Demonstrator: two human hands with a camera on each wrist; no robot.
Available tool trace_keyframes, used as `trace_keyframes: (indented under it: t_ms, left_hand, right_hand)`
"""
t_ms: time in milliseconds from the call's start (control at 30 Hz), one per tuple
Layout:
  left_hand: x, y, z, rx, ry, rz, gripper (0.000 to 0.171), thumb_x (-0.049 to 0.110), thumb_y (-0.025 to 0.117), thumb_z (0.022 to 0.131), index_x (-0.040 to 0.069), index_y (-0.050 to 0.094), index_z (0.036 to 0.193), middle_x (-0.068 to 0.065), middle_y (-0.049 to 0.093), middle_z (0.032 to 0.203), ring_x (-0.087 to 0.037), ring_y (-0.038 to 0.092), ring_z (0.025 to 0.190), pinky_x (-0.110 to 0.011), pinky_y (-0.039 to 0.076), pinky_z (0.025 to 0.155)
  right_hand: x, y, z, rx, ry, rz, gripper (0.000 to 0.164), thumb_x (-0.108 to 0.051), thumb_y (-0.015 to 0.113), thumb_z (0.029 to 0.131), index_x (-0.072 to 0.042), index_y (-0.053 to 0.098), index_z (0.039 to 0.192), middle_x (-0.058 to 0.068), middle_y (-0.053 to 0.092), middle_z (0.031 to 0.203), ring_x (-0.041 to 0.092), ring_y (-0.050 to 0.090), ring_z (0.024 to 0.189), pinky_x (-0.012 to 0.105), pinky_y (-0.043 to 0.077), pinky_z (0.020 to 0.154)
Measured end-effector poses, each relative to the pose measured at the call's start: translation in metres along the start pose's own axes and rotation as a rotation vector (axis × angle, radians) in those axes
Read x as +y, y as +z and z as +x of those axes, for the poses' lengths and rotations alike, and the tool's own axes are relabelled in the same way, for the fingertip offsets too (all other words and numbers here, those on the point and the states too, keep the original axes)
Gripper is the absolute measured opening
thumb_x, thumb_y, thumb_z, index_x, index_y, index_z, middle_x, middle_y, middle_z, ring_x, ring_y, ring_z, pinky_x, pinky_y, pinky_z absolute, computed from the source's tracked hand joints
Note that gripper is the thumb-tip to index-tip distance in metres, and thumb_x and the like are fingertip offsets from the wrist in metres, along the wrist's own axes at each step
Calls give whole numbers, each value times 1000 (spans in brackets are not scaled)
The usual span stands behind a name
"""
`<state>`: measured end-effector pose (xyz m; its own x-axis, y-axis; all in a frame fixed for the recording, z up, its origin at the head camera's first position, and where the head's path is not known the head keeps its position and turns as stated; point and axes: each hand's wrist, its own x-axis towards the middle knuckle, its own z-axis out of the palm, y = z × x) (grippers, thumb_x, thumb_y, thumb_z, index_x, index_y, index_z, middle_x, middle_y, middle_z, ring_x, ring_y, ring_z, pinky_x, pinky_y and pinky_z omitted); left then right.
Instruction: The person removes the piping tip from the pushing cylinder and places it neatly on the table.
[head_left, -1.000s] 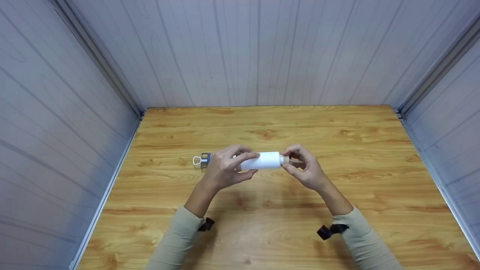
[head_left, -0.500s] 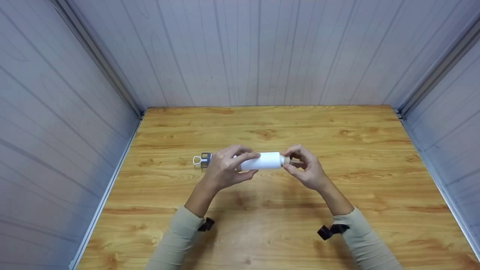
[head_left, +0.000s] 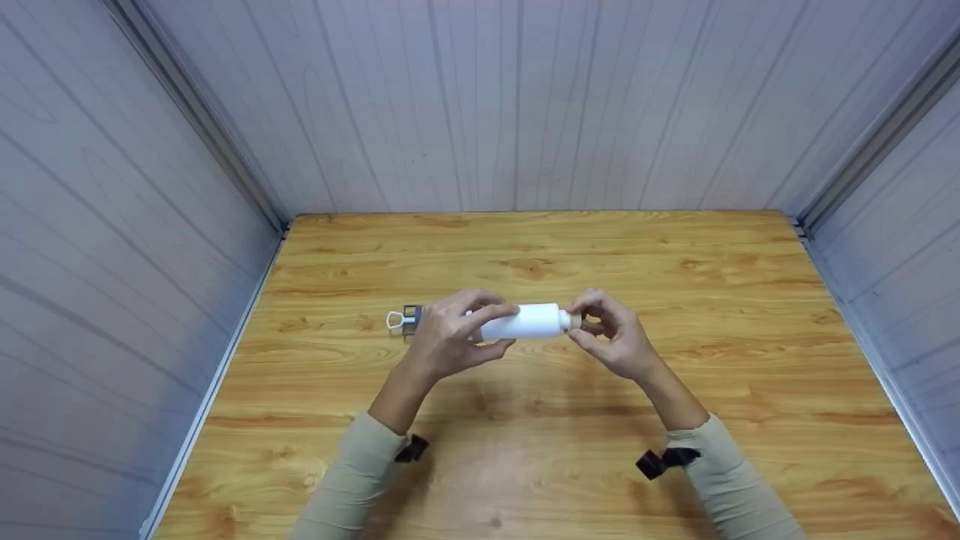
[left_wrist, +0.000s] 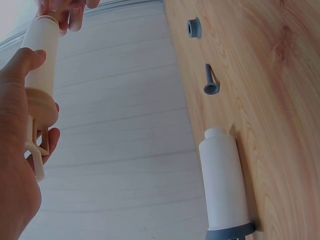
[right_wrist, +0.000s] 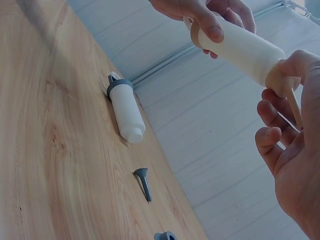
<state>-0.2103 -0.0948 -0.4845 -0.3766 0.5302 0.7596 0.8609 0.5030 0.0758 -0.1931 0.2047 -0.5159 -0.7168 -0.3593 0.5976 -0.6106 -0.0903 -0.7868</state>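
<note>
An icing syringe with a white tube (head_left: 525, 321) lies level in the air between both hands. My left hand (head_left: 448, 337) grips it round the tube, near the beige handle collar (left_wrist: 41, 106). At the other end, my right hand (head_left: 615, 337) pinches the beige ring nut (head_left: 576, 321) at the white neck. A thin beige nozzle (right_wrist: 294, 107) runs from that nut beside the right palm, partly hidden by fingers. Whether the nut is still threaded on the neck cannot be told.
A second white syringe with a grey collar (left_wrist: 222, 180) lies on the wood table (head_left: 525, 465). Beyond its tip lie a grey nozzle (left_wrist: 210, 82) and a grey ring nut (left_wrist: 194, 28). Pale panel walls (head_left: 480, 112) enclose the back and sides.
The beige ring nut has shifted slightly right, and more of the white neck shows. My right fingers have moved a little with it; the left hand stays nearly still.
</note>
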Motion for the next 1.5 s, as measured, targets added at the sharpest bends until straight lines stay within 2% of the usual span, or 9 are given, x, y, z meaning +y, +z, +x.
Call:
trace_keyframes:
  t_ms: [200,433,567,700,933,1133,1300,1433,1500]
  left_hand:
    - [-2,-1,-1,4,1,-1,45,26,103,80,19,82,120,-6,83,112,-21,84,95,-34,69,72]
    - [-4,-2,-5,5,-8,-8,45,25,103,80,18,82,119,-6,82,111,-22,83,96,-35,69,74]
    - [-6,-3,-8,3,-27,-22,45,25,103,80,18,82,119,-6,83,112,-22,83,97,-37,70,77]
    - [-8,-4,-13,-1,-44,-18,46,26,103,79,18,82,119,-7,83,113,-23,83,97,-38,70,79]
    - [-15,-8,-26,-9,-57,-18,46,24,102,79,17,82,120,-9,82,111,-24,83,93,-38,70,74]
    - [-19,-14,-35,-25,-94,-56,46,23,102,79,15,83,120,-9,82,112,-26,83,93,-40,70,74]
    - [-22,-20,-43,-30,-127,-92,48,19,102,77,15,82,121,-10,83,112,-25,82,87,-34,65,65]
    - [-25,-25,-50,-39,-158,-78,46,18,102,77,16,82,119,-10,83,111,-18,74,73,-27,55,56]
    - [-26,-28,-54,-54,-173,-73,46,18,102,77,16,82,118,-9,82,112,-17,71,70,-26,54,56]
  right_hand:
    - [1,-4,0,4,-33,20,28,27,61,95,18,57,122,-12,67,125,3,68,109,21,66,93]
    - [1,-7,-1,30,-21,32,32,30,59,91,19,56,120,-7,69,120,2,67,105,15,63,81]
    - [2,-10,-2,18,-34,43,33,32,57,90,20,54,121,-9,69,120,2,69,105,16,64,82]
    - [3,-13,-3,12,-44,60,33,32,56,90,21,53,121,-10,69,122,3,70,107,17,64,83]
    - [3,-17,-8,32,-27,42,31,30,57,91,21,53,121,-10,69,125,3,70,110,18,66,87]
    - [3,-18,-10,50,-23,25,31,31,57,90,20,55,120,-9,69,123,1,69,106,16,65,81]
    - [4,-19,-11,49,-31,32,32,31,56,90,20,55,120,-10,70,121,0,67,103,14,62,76]
    - [5,-20,-11,50,-38,46,32,32,56,90,20,54,120,-9,71,121,0,68,104,13,62,78]
    - [5,-20,-12,51,-42,55,32,32,55,90,21,54,120,-9,71,122,0,69,105,14,62,79]
